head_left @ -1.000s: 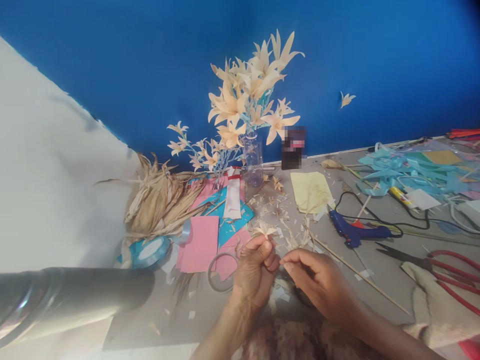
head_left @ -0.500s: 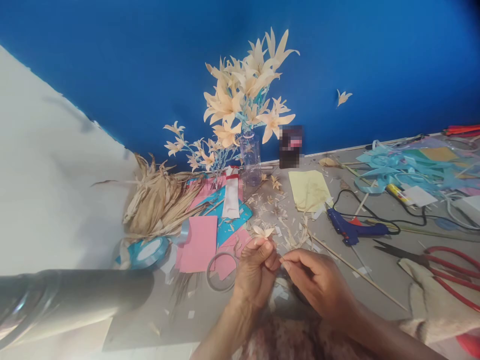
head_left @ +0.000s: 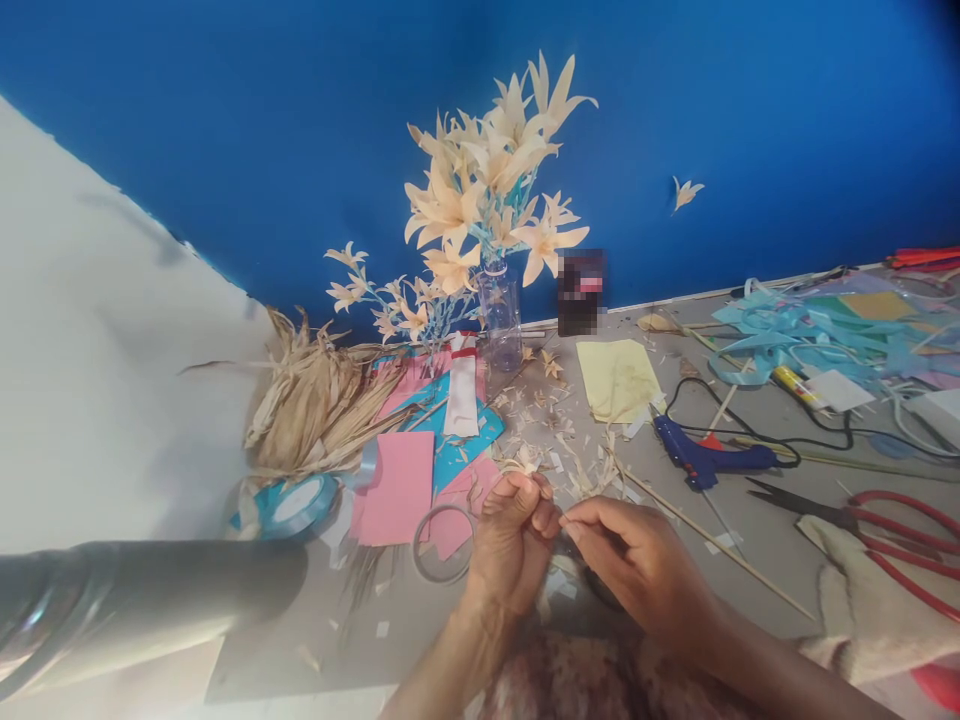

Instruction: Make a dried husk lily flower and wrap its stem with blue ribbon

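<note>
Between the thumb and fingers of my left hand (head_left: 516,535) is a small cream artificial flower (head_left: 523,464), its petals showing above the fingertips. My right hand (head_left: 637,555) is closed in a pinch just to the right, its fingertips almost against the curled fingers of the left. Whatever the right fingers grip is too small or hidden to make out; the flower's lower end is covered by my left hand. A grey ring (head_left: 442,543), like a tape roll, lies beside my left wrist, partly over pink paper (head_left: 397,485).
Cream flowers stand in a clear bottle (head_left: 501,325) against the blue wall. Rightward lie a blue glue gun (head_left: 705,455) with its cord, red-handled scissors (head_left: 862,520), and a thin stick (head_left: 712,535). Dried husks (head_left: 315,400) and blue ribbon (head_left: 300,505) are leftward. Scraps litter the table.
The small flower has turned in my left fingers, so its petals now face differently. Both hands stay in nearly the same place.
</note>
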Demonstrator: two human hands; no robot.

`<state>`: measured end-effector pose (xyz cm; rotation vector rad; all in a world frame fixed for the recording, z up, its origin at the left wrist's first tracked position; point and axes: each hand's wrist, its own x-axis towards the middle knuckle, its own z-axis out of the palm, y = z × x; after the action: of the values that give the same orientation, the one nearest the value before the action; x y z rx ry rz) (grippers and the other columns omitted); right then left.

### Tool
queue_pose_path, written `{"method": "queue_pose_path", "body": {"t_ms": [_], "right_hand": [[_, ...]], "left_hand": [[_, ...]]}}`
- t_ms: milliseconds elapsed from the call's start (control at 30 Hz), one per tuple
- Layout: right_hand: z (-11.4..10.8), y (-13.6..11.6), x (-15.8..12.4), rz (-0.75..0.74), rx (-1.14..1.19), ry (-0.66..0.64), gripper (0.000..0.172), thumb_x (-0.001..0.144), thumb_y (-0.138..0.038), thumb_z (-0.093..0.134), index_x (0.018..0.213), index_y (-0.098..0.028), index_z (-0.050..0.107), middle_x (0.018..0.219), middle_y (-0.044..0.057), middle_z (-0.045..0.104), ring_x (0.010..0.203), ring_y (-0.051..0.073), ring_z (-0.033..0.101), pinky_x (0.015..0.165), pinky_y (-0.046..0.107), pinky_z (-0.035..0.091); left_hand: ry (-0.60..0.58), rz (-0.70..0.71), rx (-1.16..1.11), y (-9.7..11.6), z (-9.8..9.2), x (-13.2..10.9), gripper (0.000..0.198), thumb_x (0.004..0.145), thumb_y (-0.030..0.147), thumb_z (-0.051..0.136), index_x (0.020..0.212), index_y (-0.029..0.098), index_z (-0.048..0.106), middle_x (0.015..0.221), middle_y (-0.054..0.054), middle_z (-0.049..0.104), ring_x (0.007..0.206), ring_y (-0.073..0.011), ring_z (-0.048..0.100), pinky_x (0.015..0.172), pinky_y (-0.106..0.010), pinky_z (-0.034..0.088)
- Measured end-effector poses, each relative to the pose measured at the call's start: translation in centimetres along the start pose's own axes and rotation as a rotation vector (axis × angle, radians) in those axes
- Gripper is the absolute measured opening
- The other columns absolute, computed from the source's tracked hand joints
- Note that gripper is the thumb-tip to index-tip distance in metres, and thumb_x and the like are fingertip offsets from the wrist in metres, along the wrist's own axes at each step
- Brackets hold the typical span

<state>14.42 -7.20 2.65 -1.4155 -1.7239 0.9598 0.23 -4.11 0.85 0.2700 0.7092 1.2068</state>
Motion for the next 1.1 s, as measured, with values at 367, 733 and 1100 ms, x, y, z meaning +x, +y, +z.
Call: {"method": "queue_pose_path", "body": {"t_ms": [367,733,1100], "right_hand": [[-0.13,0.19,-0.08,0.014,-0.053,0.013,0.029,0.096,-0.028,0.048,0.076,-0.019,0.067,0.061,-0.001,0.059,0.056,0.014,0.050,0.054,0.022,0.040],[0.24,-0.47,0.05,0.053,0.020,0.055,0.029,0.092,-0.026,0.047,0.069,-0.019,0.064,0.055,-0.003,0.049,0.052,0.012,0.043,0.050,0.022,0.036],[-0.27,-0.49,-0.08,0.221,0.188,-0.025,0.025,0.087,-0.031,0.051,0.067,-0.019,0.059,0.055,-0.005,0.039,0.051,0.011,0.035,0.047,0.023,0.030]], "left_hand": [[0.007,0.040,0.070,-0.16,0.11,0.17,0.034,0.068,0.030,0.090,0.068,0.014,0.060,0.068,0.003,0.053,0.052,-0.0047,0.038,0.053,-0.023,0.030],[-0.001,0.041,0.111,-0.26,0.41,-0.04,0.035,0.066,0.032,0.091,0.069,0.015,0.060,0.065,0.004,0.054,0.049,-0.0038,0.034,0.051,-0.023,0.029],[-0.001,0.053,0.155,0.11,0.38,-0.37,0.024,0.071,0.032,0.087,0.073,0.014,0.072,0.059,0.002,0.056,0.050,-0.0069,0.045,0.054,-0.024,0.035]]}}
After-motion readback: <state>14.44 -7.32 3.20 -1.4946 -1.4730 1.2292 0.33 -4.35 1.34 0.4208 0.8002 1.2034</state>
